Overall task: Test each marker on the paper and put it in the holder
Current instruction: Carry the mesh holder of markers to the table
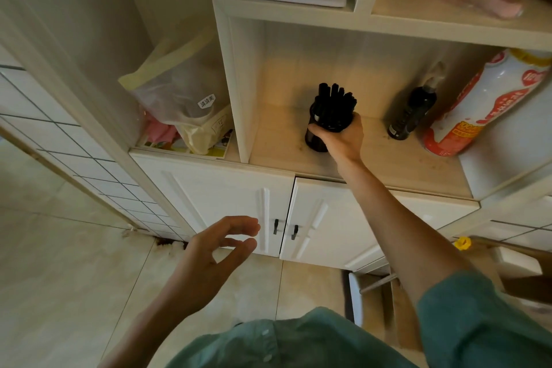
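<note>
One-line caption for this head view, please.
Right hand grips a black holder full of black markers on a cabinet shelf; left hand hangs open.

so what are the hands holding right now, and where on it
The right hand grips the black holder of markers around its upper side. The left hand holds nothing.

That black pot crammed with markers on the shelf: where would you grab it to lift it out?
Around the holder's round wall, below the rim, coming from the open front of the shelf. The markers stick up and block the top, so the side is probably safer. The right hand grips it that way now, fingers wrapped round the wall. The left hand hangs free.
</note>
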